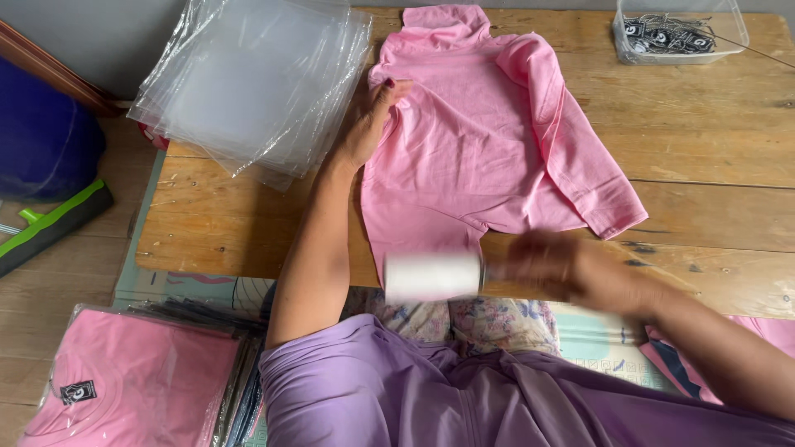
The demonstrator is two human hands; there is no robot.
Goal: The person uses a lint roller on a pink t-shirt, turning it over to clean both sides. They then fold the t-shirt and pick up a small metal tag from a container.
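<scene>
Nearest us: the purple top [464,397] we wear, filling the lower frame. Beyond it the wooden worktop [704,141], low and broad. On it a pink long-sleeved shirt [464,141] lies flat, collar away from us, its right sleeve folded over the body and the hem hanging just past the near edge.

A stack of clear plastic bags [257,83] sits at the worktop's far left corner, just beside the shirt. On the floor at lower left, a pile of bagged pink shirts [124,381]. A clear tub of small tags [679,29] stands at the far right.

Left hand [368,124]: fingers spread flat, pressing the shirt's left shoulder edge; grip apart, pinning rather than grasping. Right hand [571,269]: blurred by motion, grip closed on the handle of a white lint roller [432,276], which sits at the shirt's hem near the worktop edge.

Our judgement on doing this pass well: keep the left palm firm so the fabric does not ruck, roll in straight overlapping strokes, and lift the folded sleeve to reach the cloth beneath.
</scene>
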